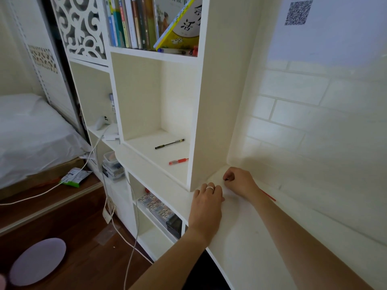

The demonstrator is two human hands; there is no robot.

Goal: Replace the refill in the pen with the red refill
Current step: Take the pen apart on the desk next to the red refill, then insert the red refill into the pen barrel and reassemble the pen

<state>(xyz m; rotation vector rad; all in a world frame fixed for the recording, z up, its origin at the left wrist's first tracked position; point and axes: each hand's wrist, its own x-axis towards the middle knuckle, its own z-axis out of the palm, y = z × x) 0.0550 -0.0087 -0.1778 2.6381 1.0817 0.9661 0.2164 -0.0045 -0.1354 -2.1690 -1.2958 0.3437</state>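
My right hand is a closed fist on the white desk top, beside the shelf unit's corner. A small dark tip shows at its fingertips. The thin red refill sticks out from behind its wrist, so the fist appears closed on it. My left hand, with a ring on it, rests just left of the right hand with its fingers curled under. Anything inside it is hidden. A black pen and a red pen lie in the open shelf cubby above.
The white shelf unit stands at the left of the desk, with books on top. A tiled wall rises at the right. Lower shelves hold boxes. White cables hang over the wooden floor, near a purple round mat and a bed.
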